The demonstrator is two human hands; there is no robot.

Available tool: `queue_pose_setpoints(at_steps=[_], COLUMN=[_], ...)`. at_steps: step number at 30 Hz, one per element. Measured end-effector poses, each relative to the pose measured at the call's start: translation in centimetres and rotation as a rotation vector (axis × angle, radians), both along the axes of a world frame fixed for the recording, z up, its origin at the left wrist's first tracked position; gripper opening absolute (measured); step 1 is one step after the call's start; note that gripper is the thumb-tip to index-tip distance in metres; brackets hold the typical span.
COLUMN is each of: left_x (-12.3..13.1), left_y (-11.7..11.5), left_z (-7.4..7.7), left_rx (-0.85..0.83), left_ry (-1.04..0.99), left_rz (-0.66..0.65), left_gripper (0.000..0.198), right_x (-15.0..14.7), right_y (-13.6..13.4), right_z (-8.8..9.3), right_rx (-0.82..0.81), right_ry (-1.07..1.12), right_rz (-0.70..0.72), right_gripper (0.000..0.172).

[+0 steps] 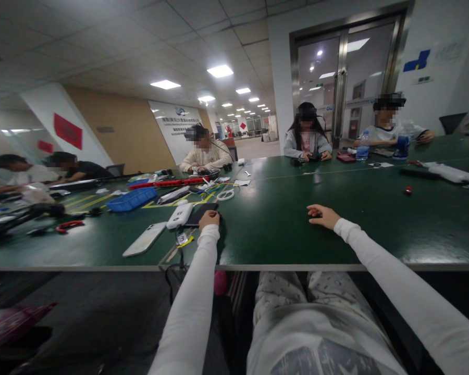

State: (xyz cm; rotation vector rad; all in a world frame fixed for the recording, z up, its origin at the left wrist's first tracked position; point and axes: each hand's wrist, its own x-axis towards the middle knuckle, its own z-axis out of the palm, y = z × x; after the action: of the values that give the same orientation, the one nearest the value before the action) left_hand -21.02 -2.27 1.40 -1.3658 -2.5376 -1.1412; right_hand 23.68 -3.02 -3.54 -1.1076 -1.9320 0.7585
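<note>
My left hand (pixel 209 219) rests closed on the dark green table (pixel 273 229), its knuckles at the near edge of a flat black device (pixel 201 212); what the fingers hold is hidden. A white power bank (pixel 179 215) and a silver phone (pixel 144 239) lie just to its left. My right hand (pixel 322 215) lies on the table to the right, fingers curled over a small dark, reddish object (pixel 313 212) that I cannot name. White sleeves cover both arms.
A blue tray (pixel 132 199), cables, a white cable coil (pixel 225 195) and red tools lie at the middle left. Several people sit round the table's far and left sides. A water bottle (pixel 362 146) stands at the far right. The table edge runs across in front of my lap.
</note>
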Motion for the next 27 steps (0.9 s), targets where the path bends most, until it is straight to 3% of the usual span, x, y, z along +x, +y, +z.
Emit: queue_pose_setpoints(at_steps=[14,19,23,27], left_x=[0.3,1.0,3.8,9.2], left_y=[-0.4,-0.1,0.3,0.8], left_z=[0.3,-0.1,-0.6,-1.1], left_rx=[-0.053,-0.04,-0.035,-0.026], left_ry=[0.053,0.075,0.081,0.05], left_rz=[-0.032,-0.155,-0.29,-0.43], left_gripper=[0.022,0.022,0.021,0.02], right_x=[0.1,0.1,0.1,0.0], right_y=[0.0,0.1,0.2,0.0], right_z=[0.1,0.0,0.0,0.3], right_rx=[-0.012,-0.011,0.006,0.009], right_ry=[-0.007,-0.016,-0.033,-0.057], right_rz=[0.004,0.009,0.011,0.013], right_gripper=[0.048,0.048,0.048,0.049])
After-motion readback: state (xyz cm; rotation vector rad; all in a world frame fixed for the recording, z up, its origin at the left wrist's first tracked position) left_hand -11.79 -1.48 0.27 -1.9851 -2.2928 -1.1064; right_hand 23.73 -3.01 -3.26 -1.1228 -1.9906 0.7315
